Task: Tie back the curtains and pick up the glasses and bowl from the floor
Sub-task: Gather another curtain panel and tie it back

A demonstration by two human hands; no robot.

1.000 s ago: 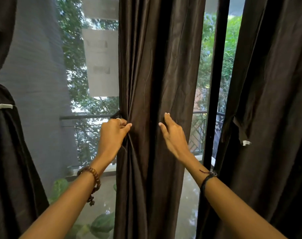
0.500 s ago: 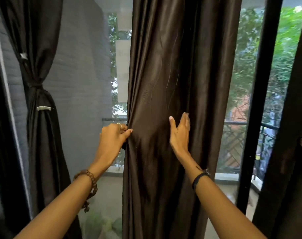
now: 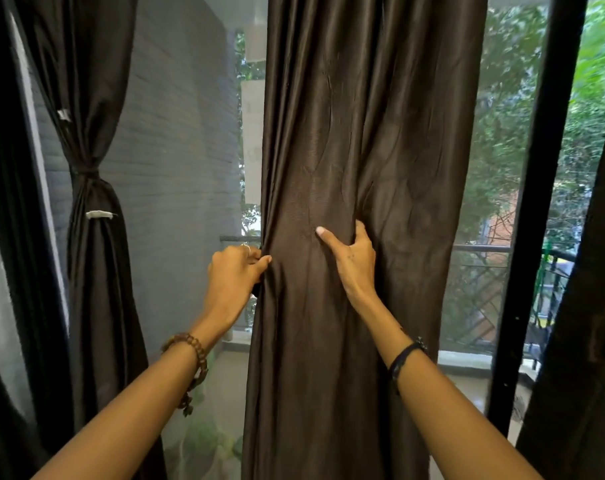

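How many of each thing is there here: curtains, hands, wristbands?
Curtains: 3: tied curtain, middle curtain, right-edge curtain
Hands: 2: left hand gripping the middle curtain's edge, right hand gathering its fabric
Wristbands: 2: beaded bracelet, black band
Total: 7

Both bare forearms are extended forward and upward toward the middle curtain (image 3: pixel 363 133). The left hand (image 3: pixel 233 275) is closed at the curtain's left edge, its fingers curled round the fabric there, thumb pressed against the front. A beaded bracelet is worn on the left wrist. The right hand (image 3: pixel 353 258) is laid on the curtain's front, right of the left hand, thumb stretched leftward and fingers hooked into a fold. A dark band is worn on the right wrist.
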